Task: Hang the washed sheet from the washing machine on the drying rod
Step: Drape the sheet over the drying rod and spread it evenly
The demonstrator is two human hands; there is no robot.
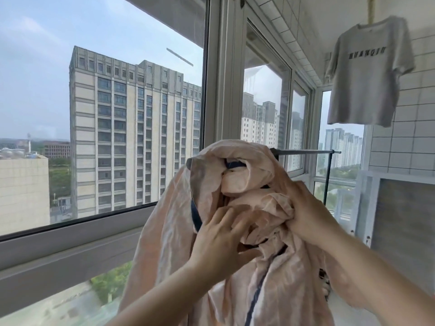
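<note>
A crumpled pale pink sheet (169, 236) with a dark blue trim is bunched over the near end of a dark metal drying rod (306, 151), its length hanging down toward the floor. My left hand (219, 238) lies against the front of the bundle with its fingers spread and only slightly bent. My right hand (308, 212) grips a wad of the fabric at the bundle's right side. The rod's near end is hidden under the cloth; its bare far part runs right to an upright post (327, 177).
A grey T-shirt (367, 71) hangs high at the right on a hanger. Large windows (141, 114) with a sill run along the left and front. A white tiled wall (412, 137) and a framed panel stand at the right.
</note>
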